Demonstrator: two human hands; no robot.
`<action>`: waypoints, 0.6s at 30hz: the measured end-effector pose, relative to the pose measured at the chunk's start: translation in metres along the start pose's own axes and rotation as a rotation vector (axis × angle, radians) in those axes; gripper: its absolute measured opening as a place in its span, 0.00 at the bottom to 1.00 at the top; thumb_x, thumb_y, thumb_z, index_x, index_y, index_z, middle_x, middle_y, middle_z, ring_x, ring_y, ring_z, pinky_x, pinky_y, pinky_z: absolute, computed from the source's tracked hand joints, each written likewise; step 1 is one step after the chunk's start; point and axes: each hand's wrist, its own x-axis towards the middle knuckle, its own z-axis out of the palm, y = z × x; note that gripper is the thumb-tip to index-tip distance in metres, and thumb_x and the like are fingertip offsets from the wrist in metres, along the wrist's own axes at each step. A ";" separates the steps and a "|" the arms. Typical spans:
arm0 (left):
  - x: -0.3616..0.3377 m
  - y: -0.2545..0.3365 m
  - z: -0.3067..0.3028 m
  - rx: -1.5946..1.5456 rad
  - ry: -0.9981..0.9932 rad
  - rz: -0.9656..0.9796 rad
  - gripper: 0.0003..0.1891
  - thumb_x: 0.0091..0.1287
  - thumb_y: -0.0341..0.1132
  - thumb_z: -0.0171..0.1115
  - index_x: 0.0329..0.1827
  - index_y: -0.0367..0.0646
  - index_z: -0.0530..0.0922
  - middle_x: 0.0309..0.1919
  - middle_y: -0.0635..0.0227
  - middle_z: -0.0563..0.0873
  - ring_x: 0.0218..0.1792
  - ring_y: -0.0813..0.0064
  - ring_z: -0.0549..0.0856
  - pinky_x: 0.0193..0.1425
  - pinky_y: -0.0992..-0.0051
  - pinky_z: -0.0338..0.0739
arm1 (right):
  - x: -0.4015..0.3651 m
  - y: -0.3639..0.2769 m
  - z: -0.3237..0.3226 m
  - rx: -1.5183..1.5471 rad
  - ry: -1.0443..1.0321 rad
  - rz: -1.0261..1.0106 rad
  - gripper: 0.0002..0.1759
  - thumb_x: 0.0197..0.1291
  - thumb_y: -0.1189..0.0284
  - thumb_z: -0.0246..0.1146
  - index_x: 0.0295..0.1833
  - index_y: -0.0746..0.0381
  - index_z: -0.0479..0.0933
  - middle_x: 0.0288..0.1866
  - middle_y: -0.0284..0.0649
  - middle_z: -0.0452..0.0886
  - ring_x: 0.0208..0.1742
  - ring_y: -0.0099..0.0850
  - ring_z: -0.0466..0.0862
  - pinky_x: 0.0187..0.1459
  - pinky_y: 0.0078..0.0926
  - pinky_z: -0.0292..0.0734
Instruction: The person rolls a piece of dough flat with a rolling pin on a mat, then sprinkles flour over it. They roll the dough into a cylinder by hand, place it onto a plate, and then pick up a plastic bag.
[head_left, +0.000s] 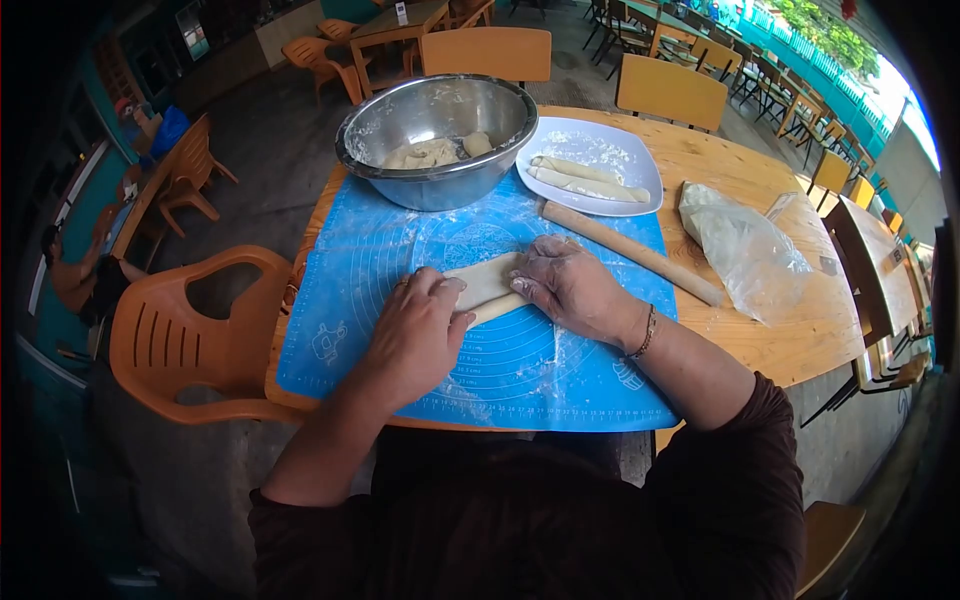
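Observation:
A flat sheet of dough [482, 283] lies on the blue silicone mat [330, 290], its near edge curled into a roll. My left hand [422, 318] grips the left end of this dough, fingers bent over it and thumb at the rolled edge. At the right end, my floury right hand [568, 285] pinches the dough between thumb and fingers. A wooden rolling pin [635, 254] lies slantwise just beyond my right hand, partly on the mat. Behind it, a white plate [640, 170] bears dough rolls [588, 183].
A large metal bowl [440, 187] with dough [425, 154] stands at the mat's far left. A crumpled plastic bag [745, 250] lies on the wooden table [815, 330] to the right. An orange chair [200, 335] is close to the table's left side.

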 end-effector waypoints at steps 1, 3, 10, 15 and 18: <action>-0.008 0.000 0.006 0.145 0.152 0.114 0.21 0.69 0.35 0.67 0.60 0.30 0.79 0.64 0.46 0.78 0.62 0.53 0.79 0.65 0.59 0.74 | -0.002 -0.004 -0.003 0.007 0.047 -0.029 0.09 0.65 0.71 0.65 0.46 0.64 0.85 0.50 0.48 0.83 0.53 0.47 0.82 0.60 0.42 0.77; -0.022 0.001 0.015 0.154 0.180 0.144 0.26 0.69 0.38 0.68 0.64 0.28 0.75 0.68 0.43 0.72 0.68 0.46 0.73 0.71 0.55 0.67 | -0.005 -0.010 -0.011 0.017 0.092 -0.060 0.11 0.65 0.72 0.64 0.49 0.65 0.85 0.52 0.48 0.83 0.54 0.47 0.82 0.61 0.43 0.77; -0.044 -0.026 0.031 0.193 0.182 0.150 0.63 0.62 0.60 0.70 0.80 0.22 0.40 0.77 0.26 0.53 0.80 0.28 0.48 0.83 0.39 0.36 | -0.018 -0.064 -0.025 -0.155 -0.061 -0.128 0.27 0.70 0.68 0.62 0.70 0.69 0.72 0.72 0.54 0.73 0.76 0.52 0.69 0.76 0.46 0.64; -0.045 -0.036 0.034 0.091 0.106 0.081 0.69 0.59 0.65 0.71 0.78 0.19 0.35 0.75 0.20 0.53 0.79 0.26 0.48 0.82 0.38 0.35 | -0.026 -0.083 0.010 -0.153 -0.211 -0.233 0.38 0.72 0.57 0.60 0.78 0.69 0.60 0.81 0.57 0.60 0.83 0.53 0.57 0.83 0.50 0.49; -0.048 -0.038 0.034 0.145 0.100 0.102 0.70 0.58 0.67 0.70 0.77 0.17 0.35 0.74 0.19 0.54 0.78 0.25 0.50 0.82 0.37 0.34 | -0.016 -0.074 0.022 -0.206 -0.229 -0.193 0.40 0.75 0.53 0.55 0.79 0.70 0.58 0.81 0.58 0.59 0.84 0.53 0.55 0.83 0.50 0.47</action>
